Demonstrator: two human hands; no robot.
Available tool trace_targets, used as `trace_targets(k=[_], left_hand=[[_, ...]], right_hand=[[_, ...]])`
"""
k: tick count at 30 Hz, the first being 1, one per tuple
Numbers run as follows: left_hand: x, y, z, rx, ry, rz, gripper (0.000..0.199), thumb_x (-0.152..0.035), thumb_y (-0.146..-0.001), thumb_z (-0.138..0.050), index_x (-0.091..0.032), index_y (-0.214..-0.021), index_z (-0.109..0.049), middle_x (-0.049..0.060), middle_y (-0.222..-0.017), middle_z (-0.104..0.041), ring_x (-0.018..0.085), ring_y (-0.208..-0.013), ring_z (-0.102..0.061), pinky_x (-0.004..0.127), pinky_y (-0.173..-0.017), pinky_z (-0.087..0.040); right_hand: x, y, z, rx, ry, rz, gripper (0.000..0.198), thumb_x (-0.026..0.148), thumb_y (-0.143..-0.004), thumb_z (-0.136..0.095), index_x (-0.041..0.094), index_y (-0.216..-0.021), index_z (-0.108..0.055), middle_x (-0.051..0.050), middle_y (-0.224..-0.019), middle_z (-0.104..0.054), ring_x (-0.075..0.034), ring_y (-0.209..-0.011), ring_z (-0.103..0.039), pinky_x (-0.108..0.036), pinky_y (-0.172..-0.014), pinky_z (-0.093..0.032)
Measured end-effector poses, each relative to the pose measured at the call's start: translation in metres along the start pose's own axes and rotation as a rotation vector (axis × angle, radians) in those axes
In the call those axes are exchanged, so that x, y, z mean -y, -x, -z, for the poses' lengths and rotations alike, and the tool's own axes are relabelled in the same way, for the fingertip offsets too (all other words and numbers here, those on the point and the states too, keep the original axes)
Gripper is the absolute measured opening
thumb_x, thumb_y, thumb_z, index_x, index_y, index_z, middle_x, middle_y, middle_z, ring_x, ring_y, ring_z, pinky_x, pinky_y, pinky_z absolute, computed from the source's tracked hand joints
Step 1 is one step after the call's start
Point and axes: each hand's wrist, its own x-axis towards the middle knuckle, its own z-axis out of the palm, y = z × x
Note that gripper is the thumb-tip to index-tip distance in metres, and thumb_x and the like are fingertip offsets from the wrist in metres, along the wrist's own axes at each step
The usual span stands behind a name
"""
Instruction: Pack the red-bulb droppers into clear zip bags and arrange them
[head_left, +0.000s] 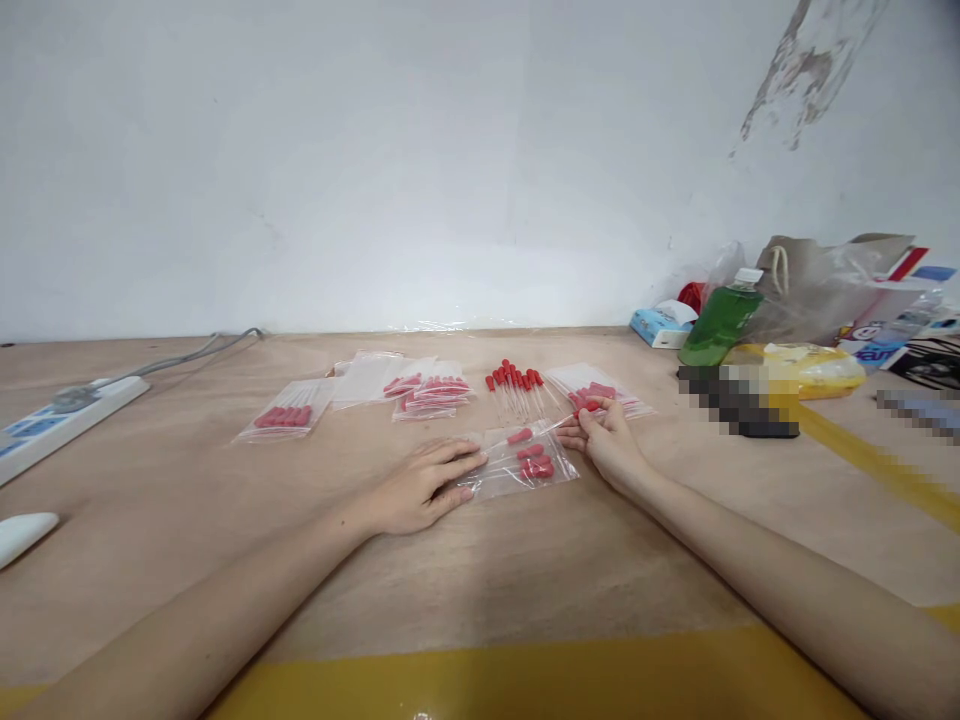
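A clear zip bag [555,482] lies on the table in front of me, with several red-bulbed droppers [536,452] inside. My left hand [421,488] rests flat on the bag's left end, fingers stretched and thumb apart. Between thumb and fingers, my right hand [611,445] pinches a dropper [590,406] by its red bulb; its clear stem points left, over the bag's upper right edge. Just beyond the bag is a loose pile of red-bulbed droppers [514,378].
Filled bags lie at left [283,418], in a middle stack [431,390] and at right [596,385]. Flat bags [367,378] sit behind. A power strip [112,397] is far left; a green bottle [720,320], a tissue pack [664,325] and a yellow packet [814,370] stand right.
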Motion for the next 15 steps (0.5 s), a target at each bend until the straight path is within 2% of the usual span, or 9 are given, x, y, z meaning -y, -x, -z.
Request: trace_targets(k=[4,7,10,15], left_hand=[[0.0002,-0.0002,-0.0002,-0.003,0.014,0.001,0.043,-0.036,-0.092,-0.038,-0.028,-0.134,-0.035,0.005,-0.139,-0.035,0.023,-0.127,-0.032,0.042,-0.105,-0.028],[0.0003,-0.0004,-0.0004,0.004,0.002,0.002,0.043,-0.036,-0.092,-0.037,-0.027,-0.135,-0.034,0.005,-0.139,-0.035,0.022,-0.128,-0.031,0.041,-0.105,-0.028],[0.0003,-0.0004,-0.0005,0.007,-0.005,0.001,0.044,-0.036,-0.092,-0.037,-0.026,-0.135,-0.034,0.006,-0.139,-0.035,0.021,-0.128,-0.031,0.040,-0.105,-0.027],[0.0014,-0.0006,-0.0014,-0.006,0.011,-0.005,0.044,-0.036,-0.092,-0.038,-0.027,-0.135,-0.034,0.005,-0.139,-0.036,0.022,-0.127,-0.032,0.040,-0.105,-0.028]], right_hand=[[0.0006,0.0043,0.0021,0.045,0.060,-0.026,0.032,0.027,-0.067,-0.061,0.022,-0.089,-0.039,0.006,-0.066,-0.054,-0.009,-0.054,-0.059,-0.023,-0.054,-0.050],[0.0029,0.0068,0.0057,0.158,0.204,-0.061,0.026,0.026,-0.063,-0.066,0.018,-0.082,-0.050,0.005,-0.060,-0.054,-0.005,-0.045,-0.050,-0.017,-0.040,-0.040],[0.0056,0.0076,0.0070,0.241,0.326,-0.098,0.028,0.028,-0.060,-0.068,0.016,-0.080,-0.054,0.006,-0.055,-0.052,-0.004,-0.039,-0.043,-0.015,-0.032,-0.029],[0.0073,0.0046,0.0014,0.200,0.401,-0.101,0.028,0.028,-0.062,-0.066,0.016,-0.085,-0.055,0.007,-0.046,-0.047,-0.006,-0.037,-0.040,-0.015,-0.030,-0.028]])
